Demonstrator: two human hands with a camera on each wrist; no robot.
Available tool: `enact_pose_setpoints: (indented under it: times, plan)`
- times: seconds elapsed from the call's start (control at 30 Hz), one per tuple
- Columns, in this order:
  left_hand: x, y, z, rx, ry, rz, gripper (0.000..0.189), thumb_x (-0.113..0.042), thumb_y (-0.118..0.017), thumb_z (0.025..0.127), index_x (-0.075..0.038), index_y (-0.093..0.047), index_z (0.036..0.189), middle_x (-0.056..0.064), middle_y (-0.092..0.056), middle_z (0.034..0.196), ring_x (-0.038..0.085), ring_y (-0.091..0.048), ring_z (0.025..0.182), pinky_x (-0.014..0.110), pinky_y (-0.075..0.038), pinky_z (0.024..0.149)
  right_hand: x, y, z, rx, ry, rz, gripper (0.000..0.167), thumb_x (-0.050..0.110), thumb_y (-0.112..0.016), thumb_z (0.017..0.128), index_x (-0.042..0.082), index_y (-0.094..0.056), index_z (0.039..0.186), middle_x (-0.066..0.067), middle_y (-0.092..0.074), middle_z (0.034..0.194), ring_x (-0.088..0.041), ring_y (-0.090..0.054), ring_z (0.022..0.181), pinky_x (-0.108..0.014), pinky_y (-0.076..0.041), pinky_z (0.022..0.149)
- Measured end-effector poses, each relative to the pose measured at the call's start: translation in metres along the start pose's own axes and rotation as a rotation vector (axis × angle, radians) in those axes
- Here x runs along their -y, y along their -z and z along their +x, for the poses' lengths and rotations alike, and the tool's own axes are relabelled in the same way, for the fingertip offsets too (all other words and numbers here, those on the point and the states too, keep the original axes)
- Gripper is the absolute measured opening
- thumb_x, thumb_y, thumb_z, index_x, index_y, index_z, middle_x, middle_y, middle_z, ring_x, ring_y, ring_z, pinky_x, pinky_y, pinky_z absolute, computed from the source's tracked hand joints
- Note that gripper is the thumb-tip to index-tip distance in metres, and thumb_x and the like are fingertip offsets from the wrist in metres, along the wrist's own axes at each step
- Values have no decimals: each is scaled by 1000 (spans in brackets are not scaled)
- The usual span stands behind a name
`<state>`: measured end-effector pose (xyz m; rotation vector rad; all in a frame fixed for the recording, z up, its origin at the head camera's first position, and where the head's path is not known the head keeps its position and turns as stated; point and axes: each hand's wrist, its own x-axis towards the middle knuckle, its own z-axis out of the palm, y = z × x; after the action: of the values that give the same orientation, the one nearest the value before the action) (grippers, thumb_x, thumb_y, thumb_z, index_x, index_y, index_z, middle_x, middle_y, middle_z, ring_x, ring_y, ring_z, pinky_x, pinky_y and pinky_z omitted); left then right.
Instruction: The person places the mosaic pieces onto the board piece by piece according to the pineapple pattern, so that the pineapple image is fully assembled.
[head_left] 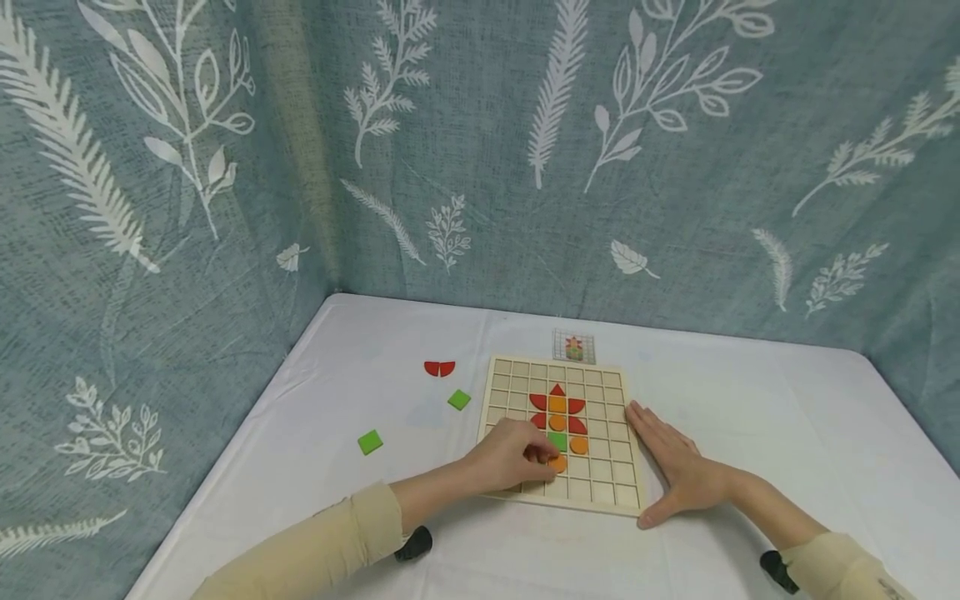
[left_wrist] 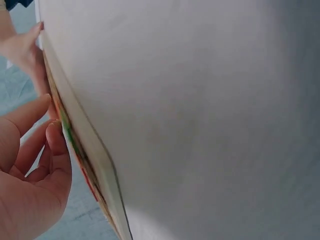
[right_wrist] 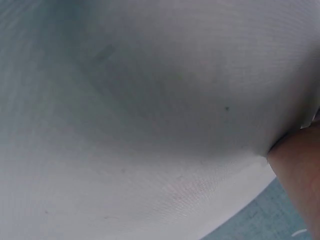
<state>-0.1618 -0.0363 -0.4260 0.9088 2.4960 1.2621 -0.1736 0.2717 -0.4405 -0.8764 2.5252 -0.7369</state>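
Observation:
A wooden grid board (head_left: 611, 471) lies on the table with a pattern of flat pieces in its cells. At its top is a red triangle (head_left: 557, 390), above an orange square (head_left: 557, 405) with red quarter-round pieces at the sides. Further down are a green square (head_left: 557, 441) and an orange disc (head_left: 579, 445) beside it. My left hand (head_left: 513, 457) pinches another orange disc (head_left: 558, 464) between thumb and fingers, in the cell below the green square. With fingers extended, my right hand (head_left: 686, 477) rests against the board's right edge.
Left of the board lie two red quarter-round pieces (head_left: 439, 368) and two green squares, one near the board (head_left: 459, 400) and one farther out (head_left: 370, 442). Behind the board is a small pattern card (head_left: 574, 346). A patterned curtain (head_left: 480, 208) encloses the white table.

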Motion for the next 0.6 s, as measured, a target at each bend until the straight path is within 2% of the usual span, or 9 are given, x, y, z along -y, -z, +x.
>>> enact_pose_setpoints:
  times: [0.1,0.27,0.37,0.5,0.6]
  plan:
    - [0,5,-6,-10,19,-12,13,-8,-76,83,-3,-76,95,-8,-63,74,0,-50,64,16,-46,62,2,1,1,11,-10,0,141,54,-87,62,5,7,155,-23,7,160,-48,3,144,-69,-7,106]
    - [2,24,-25,-50,71,-54,19,-13,-75,86,-5,-75,103,-8,-65,82,5,-55,73,21,-49,67,6,4,1,25,-20,-40,140,56,-87,61,5,4,155,-24,4,160,-48,0,144,-70,-13,104]
    - [9,37,-39,-90,106,-77,23,-15,-74,87,-5,-74,107,-8,-67,88,8,-58,78,23,-51,71,7,5,0,18,-13,-69,139,57,-87,61,5,1,156,-24,3,159,-48,-2,143,-70,-17,102]
    - [19,53,-56,-163,154,-96,26,-17,-74,86,-5,-73,109,-2,-69,95,11,-60,82,25,-52,75,9,6,0,6,-8,-89,139,58,-86,61,4,0,155,-25,2,159,-48,-3,143,-69,-20,101]
    - [25,63,-67,-223,217,-92,27,-18,-75,86,-5,-72,110,3,-69,98,13,-60,83,27,-52,76,11,6,2,-1,-7,-104,138,59,-85,62,2,-1,155,-26,2,159,-48,-5,143,-67,-22,100]
